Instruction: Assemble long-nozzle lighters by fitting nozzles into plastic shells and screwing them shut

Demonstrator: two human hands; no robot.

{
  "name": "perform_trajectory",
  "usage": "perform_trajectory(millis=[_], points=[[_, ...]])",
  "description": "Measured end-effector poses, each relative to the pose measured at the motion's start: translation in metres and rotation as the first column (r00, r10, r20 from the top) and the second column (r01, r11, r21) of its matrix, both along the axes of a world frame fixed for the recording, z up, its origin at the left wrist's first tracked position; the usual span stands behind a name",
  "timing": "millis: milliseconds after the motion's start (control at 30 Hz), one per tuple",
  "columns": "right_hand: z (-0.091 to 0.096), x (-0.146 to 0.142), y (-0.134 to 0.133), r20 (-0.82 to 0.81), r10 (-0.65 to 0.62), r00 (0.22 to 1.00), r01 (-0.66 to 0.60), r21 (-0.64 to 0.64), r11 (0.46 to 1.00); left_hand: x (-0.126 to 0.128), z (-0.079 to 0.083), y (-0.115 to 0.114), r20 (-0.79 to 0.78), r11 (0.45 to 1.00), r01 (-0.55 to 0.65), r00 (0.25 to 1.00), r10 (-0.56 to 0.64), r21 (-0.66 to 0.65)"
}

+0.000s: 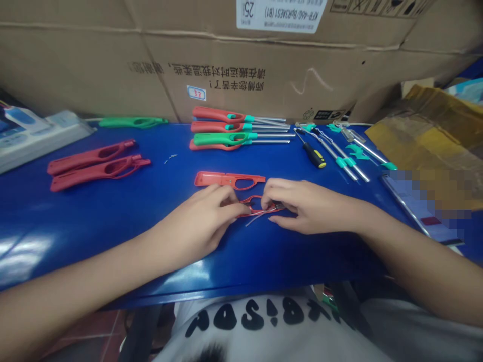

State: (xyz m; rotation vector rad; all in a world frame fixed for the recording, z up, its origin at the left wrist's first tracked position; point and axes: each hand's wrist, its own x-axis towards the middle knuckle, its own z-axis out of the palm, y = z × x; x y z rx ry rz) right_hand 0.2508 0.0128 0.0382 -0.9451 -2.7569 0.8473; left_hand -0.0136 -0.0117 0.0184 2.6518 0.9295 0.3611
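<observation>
Both hands are closed over an orange lighter shell half (257, 198) lying on the blue table. My left hand (211, 213) pinches its left part, hiding most of the handle. My right hand (304, 206) has its fingers bent around the nozzle end, where a small dark metal part (278, 206) shows between them. A thin pale tube (254, 219) sticks out below the shell, its free end pointing down and left. Just beyond my hands lies another orange lighter shell half (215, 179), apart from the one being handled.
Assembled lighters (222, 126) with metal barrels are stacked at the back. Two red lighter shells (94, 166) lie left, near a green shell (132, 122) and a white power strip (45, 133). A screwdriver (314, 155), metal tubes (345, 161) and cardboard box (426, 130) stand right.
</observation>
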Motion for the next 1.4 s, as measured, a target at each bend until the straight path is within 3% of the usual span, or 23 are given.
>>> perform_trajectory(millis=[400, 933, 1100, 1400], points=[[-0.004, -0.003, 0.002, -0.084, -0.036, 0.996, 0.038, 0.029, 0.999, -0.004, 0.002, -0.004, -0.270, 0.961, 0.133, 0.961, -0.064, 0.243], [-0.009, -0.004, 0.004, -0.183, -0.086, 0.979, 0.076, -0.063, 0.995, -0.004, 0.001, 0.000, -0.240, 0.964, 0.144, 0.967, -0.089, 0.223], [-0.010, -0.004, 0.003, -0.201, -0.075, 0.977, 0.072, -0.027, 0.997, -0.005, 0.002, 0.001, -0.230, 0.961, 0.153, 0.968, -0.099, 0.231], [-0.010, -0.002, 0.004, -0.229, -0.069, 0.971, 0.072, 0.005, 0.997, -0.010, -0.002, 0.006, -0.030, 0.978, 0.053, 0.998, -0.048, 0.203]])
